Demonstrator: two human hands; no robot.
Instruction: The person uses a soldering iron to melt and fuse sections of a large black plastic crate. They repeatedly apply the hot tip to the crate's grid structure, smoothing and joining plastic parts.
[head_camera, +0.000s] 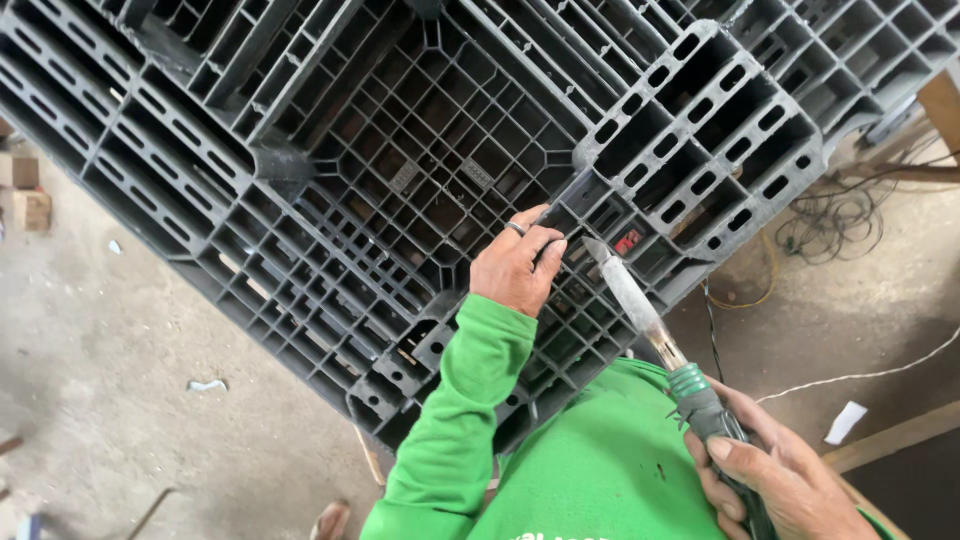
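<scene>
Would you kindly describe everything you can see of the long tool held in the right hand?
The tool is a long rod, dull grey and soiled, seemingly metal, running into a green collar and dark handle. The right hand grips the handle at the lower right. It slants up and left, its tip at the ribbed edge of the grey plastic pallet, close beside the left hand, which pinches a thin dark strip against the pallet.
</scene>
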